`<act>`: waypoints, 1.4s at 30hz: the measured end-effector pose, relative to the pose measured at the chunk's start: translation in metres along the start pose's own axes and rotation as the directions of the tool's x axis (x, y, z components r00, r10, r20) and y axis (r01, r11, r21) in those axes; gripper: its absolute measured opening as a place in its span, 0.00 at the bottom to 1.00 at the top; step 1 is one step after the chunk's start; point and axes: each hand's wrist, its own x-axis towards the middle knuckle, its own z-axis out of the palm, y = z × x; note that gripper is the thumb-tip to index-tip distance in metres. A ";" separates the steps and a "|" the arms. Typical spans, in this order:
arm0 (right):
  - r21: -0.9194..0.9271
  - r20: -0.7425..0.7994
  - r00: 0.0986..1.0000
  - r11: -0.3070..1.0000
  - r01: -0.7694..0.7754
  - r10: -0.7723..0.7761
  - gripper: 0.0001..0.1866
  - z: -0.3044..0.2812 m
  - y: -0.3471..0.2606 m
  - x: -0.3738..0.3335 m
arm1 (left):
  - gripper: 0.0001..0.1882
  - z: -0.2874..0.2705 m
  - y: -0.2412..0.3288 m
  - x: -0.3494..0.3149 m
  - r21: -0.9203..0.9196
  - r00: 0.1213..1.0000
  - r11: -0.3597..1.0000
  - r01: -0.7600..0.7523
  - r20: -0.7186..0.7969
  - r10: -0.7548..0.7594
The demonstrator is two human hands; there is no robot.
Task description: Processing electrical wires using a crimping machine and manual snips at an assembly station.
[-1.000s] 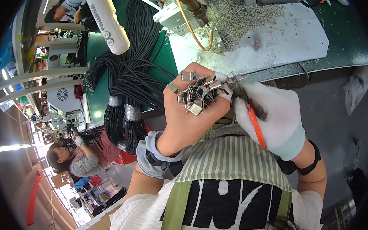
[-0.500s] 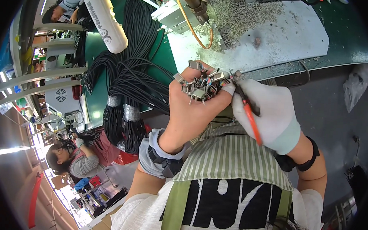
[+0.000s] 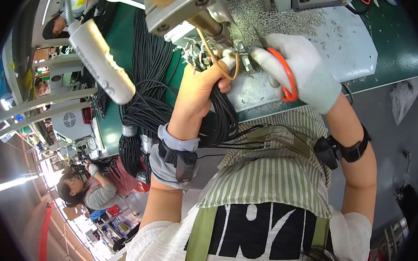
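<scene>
My left hand (image 3: 199, 85), bare but for a white cover on the thumb, is closed round a bundle of black cables (image 3: 225, 116). Their metal connector ends (image 3: 194, 56) stick up past the fingers, under the head of a bench machine (image 3: 196, 9). Loops of the same cables hang down beside the wrist. In a white glove, my right hand (image 3: 300, 64) grips cutting pliers with orange-red handles (image 3: 289, 78). The dark tip of the pliers points up and left, beside the machine's working point. A bent yellow-brown tube (image 3: 213, 55) passes in front of the connectors.
Small metal scraps (image 3: 276, 20) cover the back of a white board (image 3: 355, 48) on the green bench (image 3: 397, 60). Long black cable bundles (image 3: 152, 47) lie at the left. A white cylindrical lamp (image 3: 101, 61) hangs there. Co-workers (image 3: 81, 185) sit further left.
Both hands have moved forward and up, from in front of my apron to the machine. The left has carried the cable bundle under the machine head; the right still holds the pliers.
</scene>
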 end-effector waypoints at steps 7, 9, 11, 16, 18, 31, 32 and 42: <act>0.353 0.283 0.926 0.870 -0.343 0.250 0.15 0.000 0.000 0.026 | 0.06 0.001 0.015 0.016 0.308 0.996 0.948 -0.074 0.064 0.057; 0.316 0.277 0.948 0.917 -0.243 0.155 0.15 0.000 0.008 0.029 | 0.05 0.000 0.017 0.016 0.401 1.000 0.916 -0.008 0.029 -0.004; 0.233 0.259 0.965 0.972 -0.011 -0.051 0.15 -0.001 0.013 0.032 | 0.05 0.001 0.019 0.016 0.446 0.999 0.895 0.027 0.010 -0.035; 0.335 0.296 0.951 0.922 -0.197 0.095 0.14 -0.003 0.009 0.034 | 0.06 0.005 0.017 0.012 0.469 0.997 0.882 0.056 -0.069 -0.027; 0.238 0.234 0.967 0.970 0.043 -0.100 0.14 0.000 0.015 0.034 | 0.07 0.006 0.015 0.012 0.454 0.997 0.890 -0.039 -0.043 0.066; 0.442 0.343 0.931 0.852 -0.279 0.127 0.15 -0.003 0.012 0.034 | 0.08 0.024 0.017 0.013 0.475 0.960 0.845 -0.244 -0.004 0.279; 0.442 0.341 0.932 0.853 -0.277 0.126 0.15 -0.004 0.010 0.034 | 0.06 0.021 0.020 0.012 0.524 0.979 0.834 -0.172 -0.002 0.204; 0.352 0.285 0.934 0.882 -0.313 0.217 0.15 -0.017 -0.002 0.009 | 0.09 0.007 0.006 -0.012 0.099 0.990 0.991 -0.089 -0.103 0.099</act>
